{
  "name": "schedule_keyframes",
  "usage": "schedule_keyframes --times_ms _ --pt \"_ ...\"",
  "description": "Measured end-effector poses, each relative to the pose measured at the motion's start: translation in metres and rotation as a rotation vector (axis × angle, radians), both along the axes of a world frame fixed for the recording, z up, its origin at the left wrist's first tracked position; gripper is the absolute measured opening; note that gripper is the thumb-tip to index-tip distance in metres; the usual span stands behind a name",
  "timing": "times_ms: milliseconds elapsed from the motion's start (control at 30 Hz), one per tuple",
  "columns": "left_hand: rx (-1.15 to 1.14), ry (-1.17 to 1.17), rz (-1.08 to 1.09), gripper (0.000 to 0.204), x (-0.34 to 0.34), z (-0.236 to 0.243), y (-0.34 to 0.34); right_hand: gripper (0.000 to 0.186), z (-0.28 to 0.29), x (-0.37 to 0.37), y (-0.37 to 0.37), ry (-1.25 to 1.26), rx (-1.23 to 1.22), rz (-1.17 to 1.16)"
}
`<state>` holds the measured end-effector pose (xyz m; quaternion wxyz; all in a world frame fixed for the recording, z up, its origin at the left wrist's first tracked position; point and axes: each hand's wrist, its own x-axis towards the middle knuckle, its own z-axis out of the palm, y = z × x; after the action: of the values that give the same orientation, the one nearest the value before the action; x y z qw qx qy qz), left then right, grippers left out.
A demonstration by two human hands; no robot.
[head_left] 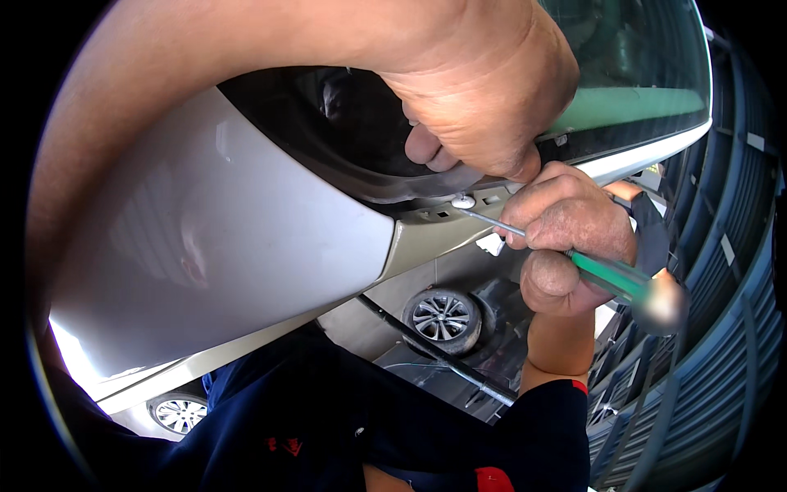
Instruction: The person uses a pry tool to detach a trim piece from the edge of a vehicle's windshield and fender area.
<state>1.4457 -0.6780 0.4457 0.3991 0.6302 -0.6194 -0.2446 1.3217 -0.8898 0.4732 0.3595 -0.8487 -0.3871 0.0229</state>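
Observation:
My right hand (574, 225) is closed around a screwdriver (611, 275) with a green handle and a thin metal shaft. The shaft's tip sits against or just beside a white plastic clip (463, 202) on the slotted edge of a car body. Just above, my left hand (492, 107) reaches across with curled fingers, near a black trim piece (361, 176). What those fingers grip is hidden behind the palm. The two hands touch or nearly touch at the thumb side. A smooth silver body panel (246, 238) spreads out below my left forearm.
Car glass (631, 74) with a white frame rises at the upper right. Below the panel are a loose wheel (443, 318), another wheel (179, 412) and a dark slanting pole (434, 348). Ribbed blue-grey metal sheeting (721, 344) curves along the right side.

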Motion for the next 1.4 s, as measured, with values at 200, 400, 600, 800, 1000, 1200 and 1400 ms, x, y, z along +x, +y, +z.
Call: schedule_keyframes --times_ms 200,400,600,800,1000,1200,1400 --pt "-0.015 -0.013 0.019 0.028 -0.006 -0.009 -0.002 0.026 -0.008 -0.011 -0.005 0.014 0.014 -0.047" --pt "-0.011 -0.039 0.035 0.027 -0.012 -0.013 -0.010 0.035 -0.005 -0.029 -0.002 0.125 -0.045 -0.195" --pt "-0.010 -0.050 0.048 0.027 -0.020 -0.016 -0.016 0.032 -0.005 -0.039 -0.004 0.120 -0.044 -0.211" --pt "-0.015 -0.056 0.063 0.026 -0.026 -0.021 -0.017 0.030 -0.012 -0.049 -0.008 0.099 -0.013 -0.205" --pt "-0.028 -0.052 0.072 0.026 -0.027 -0.029 -0.013 0.029 -0.014 -0.056 0.000 0.094 -0.006 -0.249" --pt "-0.027 -0.025 0.071 0.025 -0.030 -0.032 -0.011 0.055 -0.002 -0.067 0.005 0.193 -0.071 -0.444" --pt "-0.030 -0.015 0.064 0.025 -0.030 -0.035 -0.012 0.034 -0.014 -0.061 -0.011 0.149 0.044 -0.297"
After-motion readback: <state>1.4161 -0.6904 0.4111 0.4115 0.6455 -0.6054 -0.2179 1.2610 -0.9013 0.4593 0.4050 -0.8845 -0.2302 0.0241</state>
